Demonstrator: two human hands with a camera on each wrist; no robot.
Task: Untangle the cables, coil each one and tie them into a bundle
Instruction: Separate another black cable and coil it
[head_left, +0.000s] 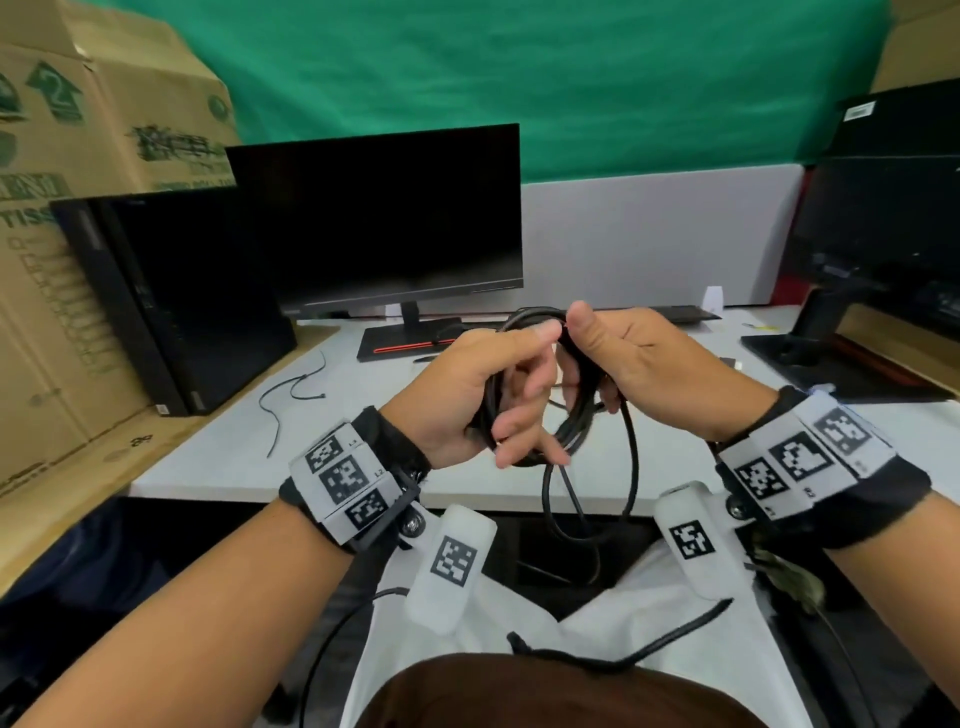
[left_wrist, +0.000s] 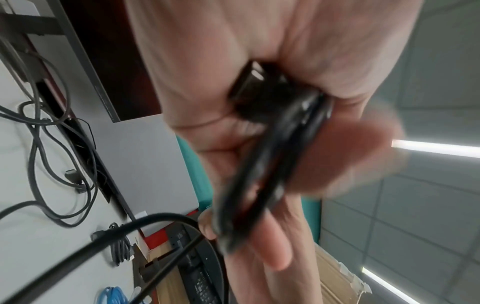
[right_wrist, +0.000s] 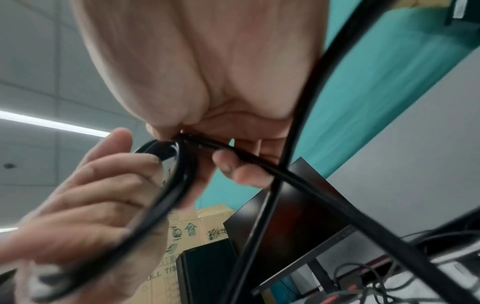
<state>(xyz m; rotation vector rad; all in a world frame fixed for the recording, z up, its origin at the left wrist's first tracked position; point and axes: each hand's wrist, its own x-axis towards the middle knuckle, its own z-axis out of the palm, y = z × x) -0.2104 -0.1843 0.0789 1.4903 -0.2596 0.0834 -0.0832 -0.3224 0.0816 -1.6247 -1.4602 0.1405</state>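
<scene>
A black cable (head_left: 576, 415) is wound into several loops held up above the near desk edge. My left hand (head_left: 498, 395) grips the left side of the coil (left_wrist: 262, 170), fingers curled round the strands. My right hand (head_left: 613, 353) pinches the top of the coil (right_wrist: 187, 142) between thumb and fingers. A loose length of the cable (head_left: 631, 467) hangs from the coil down past the desk edge toward my lap. In the left wrist view a black plug (left_wrist: 249, 82) sits tucked in my palm.
A thin black tie (head_left: 291, 395) lies on the white desk (head_left: 218, 457) at left. A dark monitor (head_left: 379, 218) and a black PC tower (head_left: 171, 296) stand behind, cardboard boxes (head_left: 67, 208) at far left. More cables (left_wrist: 52, 156) lie at the back of the desk.
</scene>
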